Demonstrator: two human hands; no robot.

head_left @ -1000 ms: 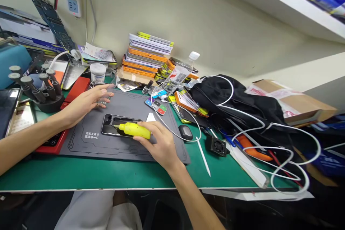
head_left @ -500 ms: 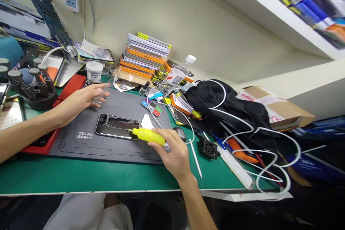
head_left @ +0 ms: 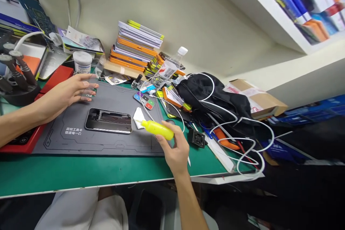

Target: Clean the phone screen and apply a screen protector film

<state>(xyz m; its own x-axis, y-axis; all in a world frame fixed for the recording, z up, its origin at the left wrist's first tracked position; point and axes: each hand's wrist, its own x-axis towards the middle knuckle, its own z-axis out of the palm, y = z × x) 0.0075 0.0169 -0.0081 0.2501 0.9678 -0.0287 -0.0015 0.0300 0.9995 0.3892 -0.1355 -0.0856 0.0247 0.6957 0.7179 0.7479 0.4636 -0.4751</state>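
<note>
My right hand (head_left: 176,147) is closed around a small yellow squeeze bottle (head_left: 157,130). The bottle lies tilted in the grip, its thin nozzle pointing left over a crumpled white tissue (head_left: 138,118). To the left of the nozzle, apart from it, an opened phone housing (head_left: 108,120) with a dark interior rests on the grey work mat (head_left: 102,146). My left hand (head_left: 64,95) hovers over the mat's left part, fingers stretched out. Its fingertips are smeared by motion, and nothing plainly held shows in them.
A red device (head_left: 16,148) and a black screwdriver holder (head_left: 23,93) stand left. Behind the mat are a white jar (head_left: 82,62), stacked phone boxes (head_left: 134,48) and a clear bottle (head_left: 168,68). Looped white cable (head_left: 252,145) and a small black fan (head_left: 198,138) lie right.
My right hand has drawn the yellow squeeze bottle away from the phone housing's right end, to the right. The left hand stays outstretched over the mat. The camera view has shifted right.
</note>
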